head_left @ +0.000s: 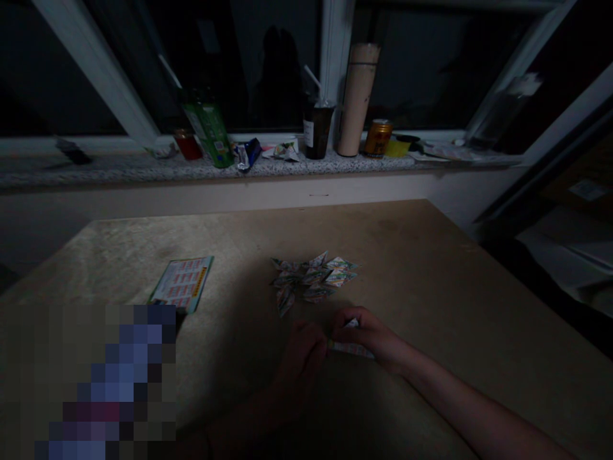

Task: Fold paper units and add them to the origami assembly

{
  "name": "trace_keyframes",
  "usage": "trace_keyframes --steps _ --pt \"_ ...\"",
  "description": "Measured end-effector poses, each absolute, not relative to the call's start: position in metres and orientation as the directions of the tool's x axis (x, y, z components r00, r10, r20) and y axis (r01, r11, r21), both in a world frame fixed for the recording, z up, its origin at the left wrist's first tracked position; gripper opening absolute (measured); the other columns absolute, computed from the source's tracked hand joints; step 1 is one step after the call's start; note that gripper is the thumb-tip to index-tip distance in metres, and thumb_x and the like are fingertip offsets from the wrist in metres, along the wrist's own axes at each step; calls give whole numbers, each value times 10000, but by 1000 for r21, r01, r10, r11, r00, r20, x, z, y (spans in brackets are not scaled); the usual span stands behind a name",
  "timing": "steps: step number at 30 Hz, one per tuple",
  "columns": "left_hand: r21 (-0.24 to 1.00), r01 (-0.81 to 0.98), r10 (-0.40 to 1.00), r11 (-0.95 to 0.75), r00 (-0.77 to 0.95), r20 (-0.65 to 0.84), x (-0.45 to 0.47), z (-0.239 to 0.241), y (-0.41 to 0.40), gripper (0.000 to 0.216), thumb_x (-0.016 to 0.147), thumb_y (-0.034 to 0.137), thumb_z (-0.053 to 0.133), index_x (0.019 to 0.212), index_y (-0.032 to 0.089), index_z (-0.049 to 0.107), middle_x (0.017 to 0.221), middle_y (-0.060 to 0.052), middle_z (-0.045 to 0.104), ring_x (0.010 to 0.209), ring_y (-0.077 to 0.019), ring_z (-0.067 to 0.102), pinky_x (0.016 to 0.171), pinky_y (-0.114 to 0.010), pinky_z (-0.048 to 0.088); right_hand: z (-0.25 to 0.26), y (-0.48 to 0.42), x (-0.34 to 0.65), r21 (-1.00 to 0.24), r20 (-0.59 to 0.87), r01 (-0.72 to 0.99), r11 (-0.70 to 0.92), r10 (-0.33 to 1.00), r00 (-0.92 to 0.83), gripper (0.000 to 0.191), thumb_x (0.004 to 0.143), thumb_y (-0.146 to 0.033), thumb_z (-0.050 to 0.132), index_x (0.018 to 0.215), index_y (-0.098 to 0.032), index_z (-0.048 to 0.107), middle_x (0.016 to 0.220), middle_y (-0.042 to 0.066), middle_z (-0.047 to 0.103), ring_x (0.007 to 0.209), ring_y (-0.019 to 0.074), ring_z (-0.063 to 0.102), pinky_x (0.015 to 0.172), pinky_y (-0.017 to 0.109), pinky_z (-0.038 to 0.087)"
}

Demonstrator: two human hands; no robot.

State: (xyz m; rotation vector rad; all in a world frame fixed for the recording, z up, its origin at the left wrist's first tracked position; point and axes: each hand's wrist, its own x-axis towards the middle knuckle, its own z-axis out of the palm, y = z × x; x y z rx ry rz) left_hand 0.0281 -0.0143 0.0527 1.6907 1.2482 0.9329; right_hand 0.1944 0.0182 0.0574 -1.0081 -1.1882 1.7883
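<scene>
A small piece of folded printed paper (pixel 352 349) lies low over the table between my two hands. My right hand (pixel 368 332) pinches it from above, thumb and fingers closed on it. At its left end, the closed fingers of my left hand (pixel 304 351) press against the paper, in deep shadow; their exact grip is hard to make out. Just beyond my hands sits a loose cluster of several folded paper pieces (pixel 313 276) with pointed ends and a similar print. A printed sheet or booklet (pixel 184 282) with red blocks of text rests farther left.
The brown table (pixel 407 255) reaches a granite sill (pixel 272 167) under the window. Along the sill stand a green bottle (pixel 213 131), a dark cup with a straw (pixel 317 131), a tall pinkish flask (pixel 358 102) and a gold can (pixel 378 139). A blurred-out patch covers the lower left.
</scene>
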Motion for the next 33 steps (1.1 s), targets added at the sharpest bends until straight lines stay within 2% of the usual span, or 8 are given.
trace_keyframes --steps 6,11,14,17,20,23,29,33 --pt "937 303 961 -174 262 93 27 53 -13 246 843 334 393 751 229 595 774 -36 589 778 -194 520 720 -294 449 51 19 197 -928 -203 -208 -309 888 -413 63 645 -167 675 625 -142 621 605 -32 553 589 99 479 572 201 349" --pt "957 269 972 -113 232 50 25 44 -12 243 871 306 357 900 227 585 895 -27 601 857 -184 540 800 -295 437 49 20 197 -897 -211 -296 -329 906 -367 52 638 -154 677 624 -148 628 617 -32 560 601 95 483 581 196 348" --pt "951 300 955 -81 296 -12 24 42 -8 204 855 292 407 932 220 582 926 -24 608 884 -187 537 804 -290 430 50 19 195 -890 -187 -332 -313 914 -361 58 650 -167 684 623 -146 637 604 -31 562 579 88 481 574 195 350" --pt "928 348 921 -132 390 -15 26 44 -5 201 796 268 499 960 192 587 933 -43 615 879 -207 538 795 -310 429 49 17 191 -894 -173 -340 -294 923 -344 80 669 -198 694 637 -147 642 621 -26 575 580 85 491 563 191 355" --pt "897 403 898 -181 440 -17 31 47 -4 188 731 237 569 903 180 622 889 -47 637 865 -225 548 797 -327 419 46 15 187 -900 -186 -326 -289 931 -313 107 679 -231 702 645 -150 640 602 -31 564 559 78 489 528 182 351" --pt "900 397 904 -180 427 -8 34 48 -3 158 764 255 544 873 198 643 849 -29 654 827 -210 562 781 -308 409 44 14 183 -891 -209 -331 -312 927 -310 122 691 -266 698 694 -159 638 595 -35 558 524 75 487 498 181 353" --pt "946 322 953 -18 291 -81 32 47 2 259 829 342 455 689 170 589 643 5 582 635 -157 525 614 -241 388 47 17 181 -861 -120 -434 -266 935 -335 264 805 -383 547 989 -198 584 837 34 606 694 151 557 612 256 424" --pt "973 223 971 54 214 -103 30 54 6 255 818 328 466 621 174 515 601 32 513 605 -136 486 591 -218 364 44 19 181 -918 -87 -352 -179 961 -263 275 825 -449 490 853 -188 569 701 8 541 612 132 487 570 238 386"
